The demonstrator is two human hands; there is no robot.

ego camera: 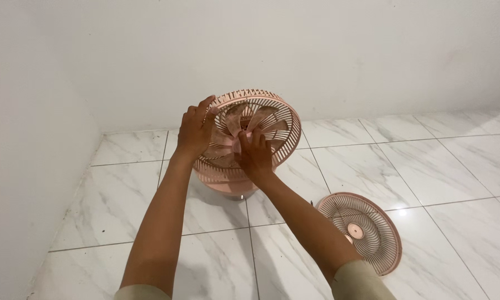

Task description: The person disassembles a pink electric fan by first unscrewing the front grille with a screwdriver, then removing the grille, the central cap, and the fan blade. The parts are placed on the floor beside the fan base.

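Observation:
A pink fan with its front cover off stands on the marble floor, blades exposed inside the rear grille. My left hand grips the grille's left rim. My right hand rests on the blades near the hub, fingers closed around the centre. The fan's base shows below my hands. The detached round front grille lies flat on the floor to the right, by my right forearm.
White walls meet in a corner behind and left of the fan. The floor is white marble tile with dark grout lines. A small dark bit lies beside the loose grille.

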